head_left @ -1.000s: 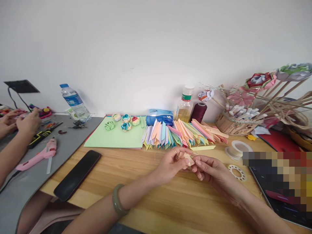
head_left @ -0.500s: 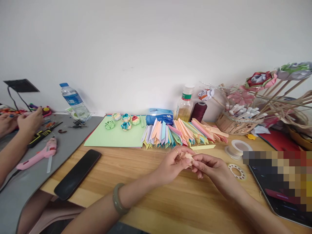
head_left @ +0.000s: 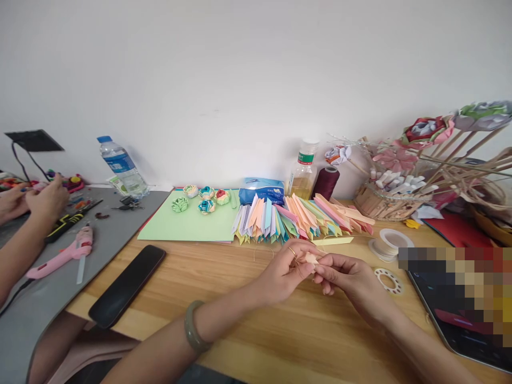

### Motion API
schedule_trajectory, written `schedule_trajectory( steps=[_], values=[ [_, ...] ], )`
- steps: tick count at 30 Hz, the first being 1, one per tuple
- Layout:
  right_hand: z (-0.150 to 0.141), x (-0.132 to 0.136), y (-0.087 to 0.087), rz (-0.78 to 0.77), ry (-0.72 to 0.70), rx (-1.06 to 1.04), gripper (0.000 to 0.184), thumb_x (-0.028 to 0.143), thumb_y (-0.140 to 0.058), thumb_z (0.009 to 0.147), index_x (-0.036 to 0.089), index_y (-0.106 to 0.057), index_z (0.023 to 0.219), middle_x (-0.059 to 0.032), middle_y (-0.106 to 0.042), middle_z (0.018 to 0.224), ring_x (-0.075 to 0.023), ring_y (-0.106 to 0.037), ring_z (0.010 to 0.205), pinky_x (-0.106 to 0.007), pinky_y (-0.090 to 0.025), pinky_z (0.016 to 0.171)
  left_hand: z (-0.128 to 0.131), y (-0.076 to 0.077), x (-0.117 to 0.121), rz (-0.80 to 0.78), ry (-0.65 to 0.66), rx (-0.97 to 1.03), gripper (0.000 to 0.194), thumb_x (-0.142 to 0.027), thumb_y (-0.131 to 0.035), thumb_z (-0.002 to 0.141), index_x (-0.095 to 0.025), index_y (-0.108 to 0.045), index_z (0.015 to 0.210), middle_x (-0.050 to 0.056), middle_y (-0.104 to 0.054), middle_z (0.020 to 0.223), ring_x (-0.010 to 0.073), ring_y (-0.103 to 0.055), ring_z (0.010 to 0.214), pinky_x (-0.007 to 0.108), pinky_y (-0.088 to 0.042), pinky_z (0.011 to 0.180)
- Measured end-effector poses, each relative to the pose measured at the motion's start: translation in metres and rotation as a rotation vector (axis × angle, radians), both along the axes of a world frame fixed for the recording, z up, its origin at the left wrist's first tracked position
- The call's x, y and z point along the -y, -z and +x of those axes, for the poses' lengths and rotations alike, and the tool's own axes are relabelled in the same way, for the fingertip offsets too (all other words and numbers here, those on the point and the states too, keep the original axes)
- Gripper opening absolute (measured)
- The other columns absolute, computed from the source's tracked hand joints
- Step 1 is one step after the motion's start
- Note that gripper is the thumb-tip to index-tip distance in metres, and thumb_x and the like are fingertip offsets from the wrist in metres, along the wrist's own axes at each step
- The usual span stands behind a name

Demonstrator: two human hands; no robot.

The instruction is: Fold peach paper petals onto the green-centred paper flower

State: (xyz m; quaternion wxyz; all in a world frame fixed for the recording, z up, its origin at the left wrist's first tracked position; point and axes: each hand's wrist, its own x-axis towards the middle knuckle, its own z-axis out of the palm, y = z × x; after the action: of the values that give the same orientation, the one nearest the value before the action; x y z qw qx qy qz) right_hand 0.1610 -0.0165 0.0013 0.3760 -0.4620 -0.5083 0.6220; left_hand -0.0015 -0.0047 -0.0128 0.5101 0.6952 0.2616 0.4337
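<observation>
A small piece of cream folded paper is pinched between both hands over the wooden table. My left hand, with a ring on a finger, grips it from the left with thumb and fingers. From the other side my right hand closes thumb and fingertips on its edge; much of the paper is hidden by the fingers. A thin thread loops on the table left of my left hand. Just beyond the hands lie rows of folded paper strips in many colours. Several paper flowers sit on green paper.
A black phone lies at the left, a tablet at the right. Thread spool and white ring are beside my right hand. Another person's hands work at far left, near a pink glue gun.
My hands stay nearly in place; the fingers shift slightly and more of the cream paper shows. The other person's hands have moved a little.
</observation>
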Motion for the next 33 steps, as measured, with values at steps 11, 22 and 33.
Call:
schedule_trajectory(
  steps=[11, 22, 33],
  values=[
    [0.0010, 0.0024, -0.0040, 0.015, -0.037, 0.041, 0.026, 0.040, -0.068, 0.065, 0.014, -0.064, 0.064, -0.0022, -0.063, 0.062, -0.0091, -0.052, 0.048, -0.022, -0.042, 0.049, -0.0009, -0.0053, 0.0002, -0.214, 0.190, 0.101, 0.032, -0.041, -0.043, 0.081, -0.019, -0.051, 0.101, 0.008, -0.046, 0.108, 0.0153, -0.049, 0.093, 0.028, -0.040, 0.078],
    [-0.0004, 0.0007, 0.0019, -0.037, -0.018, 0.015, 0.028, 0.038, -0.075, 0.055, 0.014, -0.061, 0.060, 0.0014, -0.059, 0.055, -0.0068, -0.050, 0.045, -0.019, -0.040, 0.045, -0.0008, -0.0032, -0.0008, -0.167, 0.151, 0.066, 0.031, -0.039, -0.044, 0.080, -0.018, -0.052, 0.101, 0.009, -0.045, 0.108, 0.0183, -0.046, 0.100, 0.032, -0.038, 0.085],
    [-0.0007, 0.0023, -0.0053, -0.005, -0.027, 0.060, 0.029, 0.042, -0.072, 0.058, 0.014, -0.065, 0.065, -0.0003, -0.060, 0.055, -0.0093, -0.052, 0.048, -0.022, -0.042, 0.049, 0.0005, -0.0029, -0.0001, -0.272, 0.180, 0.093, 0.030, -0.039, -0.045, 0.080, -0.018, -0.050, 0.102, 0.007, -0.048, 0.103, 0.0139, -0.051, 0.087, 0.028, -0.041, 0.077]
  ],
)
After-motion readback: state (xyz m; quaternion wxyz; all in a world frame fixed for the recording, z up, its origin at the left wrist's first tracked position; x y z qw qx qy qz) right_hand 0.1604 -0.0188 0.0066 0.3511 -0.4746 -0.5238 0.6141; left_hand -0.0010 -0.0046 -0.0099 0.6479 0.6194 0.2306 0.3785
